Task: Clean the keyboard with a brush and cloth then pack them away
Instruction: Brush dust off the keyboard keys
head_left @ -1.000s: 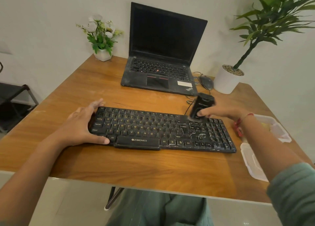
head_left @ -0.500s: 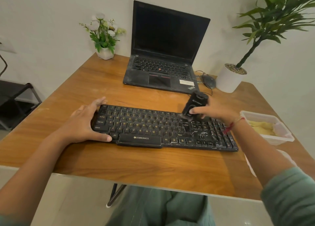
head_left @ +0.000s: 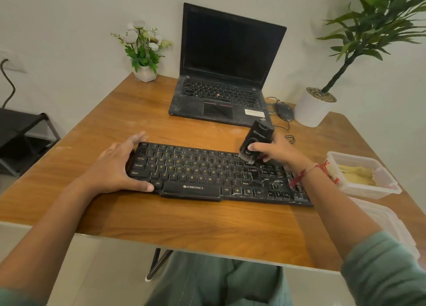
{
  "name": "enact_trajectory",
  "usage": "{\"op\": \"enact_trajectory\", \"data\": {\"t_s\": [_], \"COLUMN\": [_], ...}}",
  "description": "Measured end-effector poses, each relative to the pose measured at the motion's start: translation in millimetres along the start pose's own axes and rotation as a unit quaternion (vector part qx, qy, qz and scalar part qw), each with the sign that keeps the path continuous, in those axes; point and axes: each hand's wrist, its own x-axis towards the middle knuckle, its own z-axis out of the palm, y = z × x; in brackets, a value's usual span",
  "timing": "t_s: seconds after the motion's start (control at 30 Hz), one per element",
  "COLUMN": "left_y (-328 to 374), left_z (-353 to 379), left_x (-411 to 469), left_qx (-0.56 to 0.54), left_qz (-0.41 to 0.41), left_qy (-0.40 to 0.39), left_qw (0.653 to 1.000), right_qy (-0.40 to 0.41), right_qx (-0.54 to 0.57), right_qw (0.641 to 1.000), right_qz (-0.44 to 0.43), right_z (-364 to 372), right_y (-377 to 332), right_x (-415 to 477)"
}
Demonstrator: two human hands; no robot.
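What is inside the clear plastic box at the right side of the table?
The plastic box holds a yellowish, crumpled thing, probably the cloth. Whatever lies under it is covered.

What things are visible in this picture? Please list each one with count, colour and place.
keyboard: 1, black, front middle of table
brush: 1, black, held over keyboard's upper right keys
laptop: 1, black, open, back of table
mouse: 1, dark, right of laptop
flower pot: 1, white, back left
plant pot: 1, white, back right
container: 1, clear, yellowish cloth inside, right edge
table: 1, brown wood
left hand: on keyboard's left end
right hand: gripping brush
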Motion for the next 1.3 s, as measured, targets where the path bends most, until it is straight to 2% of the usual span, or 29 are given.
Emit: {"op": "enact_trajectory", "data": {"t_s": [0.07, 0.13, 0.2, 0.23, 0.27, 0.37, 0.4, 0.47, 0.6, 0.63, 0.7, 0.77, 0.83, 0.9, 0.97, 1.0, 1.07, 1.13, 1.17, 1.27, 1.3], "left_y": [-0.3, -1.4, -2.4, -3.1, -3.5, -5.3, -5.5, -6.1, -7.2, -7.5, -7.8, -8.8, -11.5, -14.6, -15.3, -14.7, -13.4, -12.8, -13.3, -13.7, -13.2], "left_z": [-0.5, -0.5, 0.3, 0.4, 0.8, 1.7, 1.5, 0.8, 0.5, 0.8, 1.2, 1.9, 2.8, 3.2, 3.2, 3.3, 3.1, 3.1, 3.3, 3.2, 2.8], "left_x": [0.1, 0.5, 1.3, 1.3, 1.7, 2.3, 2.5, 2.7, 3.5, 3.9, 4.4, 5.0, 5.8, 7.2, 8.2, 8.4, 8.2, 7.7, 7.6, 7.9, 8.0], "left_qx": [-0.002, -0.004, -0.002, -0.001, -0.002, -0.002, 0.002, 0.009, 0.029, 0.033, 0.037, 0.041, 0.046, 0.045, 0.044, 0.043, 0.04, 0.04, 0.041, 0.04, 0.038], "left_qz": [0.001, 0.001, 0.007, 0.01, 0.013, 0.02, 0.024, 0.033, 0.041, 0.039, 0.035, 0.036, 0.039, 0.039, 0.039, 0.04, 0.041, 0.043, 0.044, 0.045, 0.045], "left_qy": [-0.001, -0.003, 0.0, 0.002, 0.003, 0.001, -0.002, -0.012, -0.018, -0.02, -0.024, -0.023, -0.022, -0.023, -0.024, -0.024, -0.022, -0.019, -0.017, -0.013, -0.012], "left_qw": [1.0, 1.0, 1.0, 1.0, 1.0, 1.0, 1.0, 0.999, 0.999, 0.998, 0.998, 0.998, 0.998, 0.998, 0.998, 0.998, 0.998, 0.998, 0.998, 0.998, 0.998], "right_qy": [0.008, 0.047, 0.137, 0.171, 0.178, 0.138, 0.12, 0.075, -0.052, -0.05, 0.029, 0.104, 0.082, 0.002, -0.093, -0.109, -0.039, 0.063, 0.071, -0.08, -0.101], "right_qx": [-0.038, -0.17, -0.345, -0.378, -0.371, -0.195, -0.159, -0.127, 0.008, -0.005, -0.116, -0.254, -0.284, -0.254, -0.137, -0.086, -0.077, -0.166, -0.188, -0.089, -0.062], "right_qw": [0.999, 0.984, 0.928, 0.909, 0.911, 0.971, 0.98, 0.989, 0.998, 0.998, 0.992, 0.962, 0.954, 0.964, 0.985, 0.99, 0.996, 0.984, 0.979, 0.993, 0.993], "right_qz": [0.019, 0.031, 0.037, 0.037, 0.032, -0.002, -0.011, -0.01, 0.039, 0.046, 0.035, -0.011, -0.053, -0.075, -0.046, -0.021, 0.009, -0.005, -0.017, 0.006, 0.016], "right_z": [-17.5, -37.3, -49.1, -49.3, -47.1, -26.3, -16.3, 3.6, 18.4, 14.1, 1.4, -2.6, 9.7, 25.5, 28.5, 23.4, 12.3, 8.0, 10.4, 21.8, 20.1], "right_y": [2.3, 8.5, 11.0, 9.2, 7.1, -3.8, -7.0, -11.2, -15.3, -15.9, -17.2, -20.7, -23.9, -24.2, -24.6, -23.0, -19.5, -15.0, -14.5, -9.4, -10.5], "right_x": [-1.3, -3.0, -9.4, -14.9, -20.5, -33.9, -37.8, -44.0, -49.6, -46.3, -37.1, -33.6, -38.3, -45.9, -49.1, -46.9, -39.3, -33.9, -33.4, -36.1, -37.1]}}
